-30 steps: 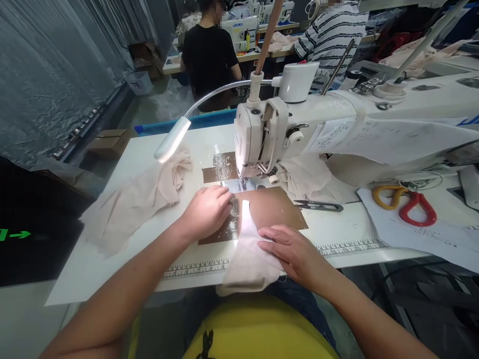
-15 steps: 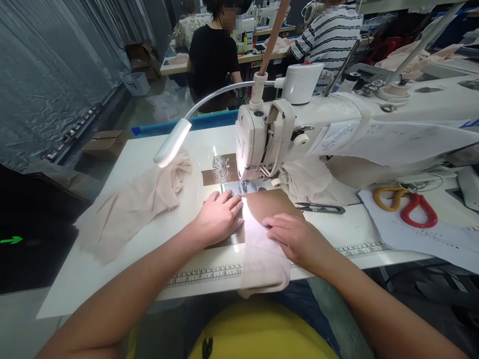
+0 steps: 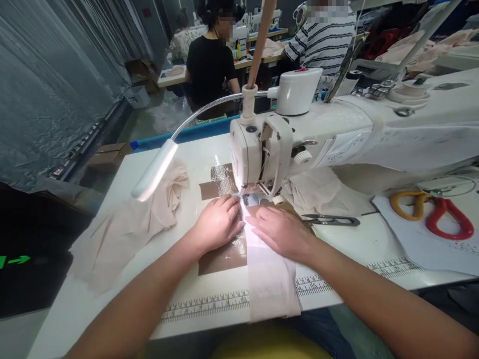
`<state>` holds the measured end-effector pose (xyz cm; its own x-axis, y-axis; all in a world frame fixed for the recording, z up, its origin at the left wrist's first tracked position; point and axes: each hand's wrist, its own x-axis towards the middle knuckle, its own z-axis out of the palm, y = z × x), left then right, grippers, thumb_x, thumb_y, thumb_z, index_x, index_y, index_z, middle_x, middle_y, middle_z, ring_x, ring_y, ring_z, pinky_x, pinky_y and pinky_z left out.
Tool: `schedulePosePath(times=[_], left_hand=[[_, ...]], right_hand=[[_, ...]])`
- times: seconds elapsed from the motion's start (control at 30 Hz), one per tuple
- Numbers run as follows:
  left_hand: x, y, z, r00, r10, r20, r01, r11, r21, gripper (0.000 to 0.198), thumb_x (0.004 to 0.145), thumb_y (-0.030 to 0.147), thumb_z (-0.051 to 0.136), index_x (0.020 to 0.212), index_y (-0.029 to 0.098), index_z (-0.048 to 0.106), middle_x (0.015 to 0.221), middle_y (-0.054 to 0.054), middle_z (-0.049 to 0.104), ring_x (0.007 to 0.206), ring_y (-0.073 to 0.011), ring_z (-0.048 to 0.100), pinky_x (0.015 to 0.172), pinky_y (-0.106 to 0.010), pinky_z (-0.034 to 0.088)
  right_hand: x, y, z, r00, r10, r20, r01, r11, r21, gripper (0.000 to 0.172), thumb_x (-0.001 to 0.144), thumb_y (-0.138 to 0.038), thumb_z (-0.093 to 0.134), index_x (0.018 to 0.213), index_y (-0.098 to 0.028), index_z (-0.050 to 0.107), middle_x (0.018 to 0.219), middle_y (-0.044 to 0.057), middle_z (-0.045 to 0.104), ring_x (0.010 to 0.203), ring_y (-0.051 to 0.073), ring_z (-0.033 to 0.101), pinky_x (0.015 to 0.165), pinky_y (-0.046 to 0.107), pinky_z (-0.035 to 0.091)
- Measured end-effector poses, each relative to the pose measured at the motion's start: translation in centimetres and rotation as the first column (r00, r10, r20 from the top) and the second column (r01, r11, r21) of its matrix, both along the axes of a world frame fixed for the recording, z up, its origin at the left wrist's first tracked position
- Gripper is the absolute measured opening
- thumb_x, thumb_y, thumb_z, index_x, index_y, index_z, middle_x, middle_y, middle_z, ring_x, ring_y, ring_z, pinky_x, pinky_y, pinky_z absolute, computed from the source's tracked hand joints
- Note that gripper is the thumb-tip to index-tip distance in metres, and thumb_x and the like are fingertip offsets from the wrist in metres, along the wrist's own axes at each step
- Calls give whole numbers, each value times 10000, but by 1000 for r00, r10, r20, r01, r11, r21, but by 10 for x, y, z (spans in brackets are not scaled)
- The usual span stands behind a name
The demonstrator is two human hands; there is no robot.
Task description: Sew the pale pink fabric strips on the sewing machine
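Note:
My left hand [image 3: 219, 222] lies flat, fingers stretched toward the needle, on the left edge of a pale beige fabric strip [image 3: 270, 279]. My right hand [image 3: 281, 231] presses flat on the strip's right side, fingertips close to the presser foot [image 3: 250, 198]. The strip runs from the table's front edge up under the white sewing machine head [image 3: 262, 149]. Brown tape patches [image 3: 220, 254] cover the table under the fabric. Both hands rest open on the cloth.
A loose beige fabric pile [image 3: 127, 224] lies to the left under a gooseneck lamp [image 3: 153, 163]. Thread snips [image 3: 331, 219] and red-and-yellow scissors [image 3: 436, 212] lie on the right. More beige cloth [image 3: 318, 189] sits behind the needle. Two people work at tables behind.
Both hands have slid forward toward the needle, pushing the beige strip up under the machine head. The right hand moved from the table's front to beside the presser foot.

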<state>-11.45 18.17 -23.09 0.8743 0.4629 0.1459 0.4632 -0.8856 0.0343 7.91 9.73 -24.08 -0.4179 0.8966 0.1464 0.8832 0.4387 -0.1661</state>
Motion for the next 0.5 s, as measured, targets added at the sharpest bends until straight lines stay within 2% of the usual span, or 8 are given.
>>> schedulePosePath(times=[0.1,0.23,0.5], left_hand=[[-4,5,-3,996,-61,68,64,997,-41,384,939,352,431,1201,105,564,1308,-154,550,1225,-281,489,999,-425,439],[-8,9,-5,991,-113,77,118,991,-60,362,951,329,419,1241,151,546,1315,-119,559,1239,-275,482,992,-439,439],[-4,6,-7,997,-60,38,63,996,-70,407,960,343,398,1277,132,541,1339,-91,552,1223,-278,477,1019,-445,402]], right_hand=[[1,-1,-3,1000,7,-31,-7,1000,16,275,960,-268,371,1025,-188,626,820,36,529,741,170,436,656,294,307],[2,0,-5,998,4,-58,-2,999,35,246,946,-250,397,1004,-189,628,798,29,518,724,166,418,652,293,291],[2,0,-8,998,-7,-60,12,997,81,238,923,-190,412,977,-180,644,791,35,535,701,168,418,655,309,298]])
